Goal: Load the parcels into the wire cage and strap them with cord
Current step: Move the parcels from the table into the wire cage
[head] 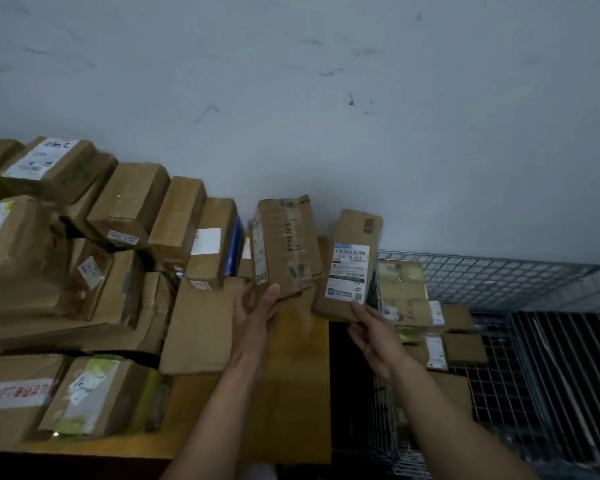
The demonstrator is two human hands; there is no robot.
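Two hands: the left hand (pixel 257 317) grips the lower end of a taped box (pixel 286 247); the right hand (pixel 371 332) pinches the bottom corner of a labelled box (pixel 352 268). Both boxes are held up, tilted, just apart from each other.
Where the boxes are: over the right end of the table (pixel 291 393), the labelled box just beside the left rim of the wire cage (pixel 534 271).
Open room: a bare strip of tabletop lies under the forearms; the right part of the cage shows only mesh.
Cage load: a few parcels (pixel 407 296) are stacked against its left side.
Pile (pixel 101 254): many boxes lean on one another against the wall (pixel 291 81).
Hidden: most fingers are behind the boxes; the pile and the cage are cut off at the frame edges; label print is too blurred to read.
Surface and room: yellow-brown wood, pale scuffed wall, dim light.
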